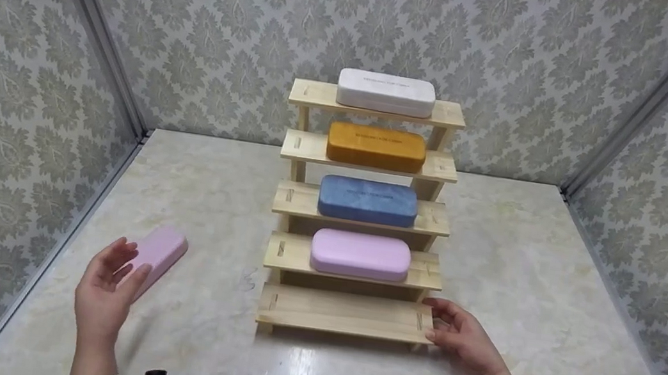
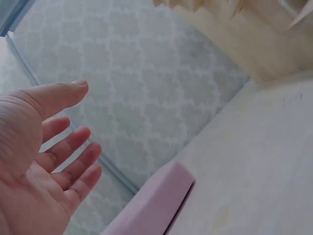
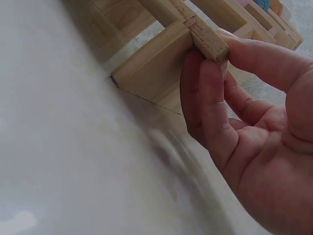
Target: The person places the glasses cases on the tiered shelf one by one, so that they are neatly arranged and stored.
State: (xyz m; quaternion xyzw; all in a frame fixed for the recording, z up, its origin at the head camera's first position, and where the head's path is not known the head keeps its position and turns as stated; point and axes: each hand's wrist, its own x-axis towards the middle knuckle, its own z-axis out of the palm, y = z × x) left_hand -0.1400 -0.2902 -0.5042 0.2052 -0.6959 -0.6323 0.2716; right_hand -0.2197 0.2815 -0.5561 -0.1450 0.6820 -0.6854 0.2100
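Note:
A light pink glasses case [image 1: 165,250] lies slantwise on the table, left of the stepped wooden rack [image 1: 346,312]. My left hand [image 1: 114,281] hovers by its near end with fingers spread and loosely bent; in the left wrist view a gap shows between the hand [image 2: 54,156] and the case [image 2: 159,200]. At the rack's lowest board, my right hand [image 1: 468,341] pinches the right end between thumb and fingers. The right wrist view shows this grip close up, with the thumb above the board end [image 3: 210,41] and fingertips under it.
On the rack's upper steps stand a white case [image 1: 385,94], an orange case [image 1: 376,148], a blue case [image 1: 367,201] and a pink-lilac case [image 1: 360,255], one per step. The lowest step is bare wood. Patterned walls [image 1: 231,38] enclose the marbled table [image 1: 513,250] at the back and sides.

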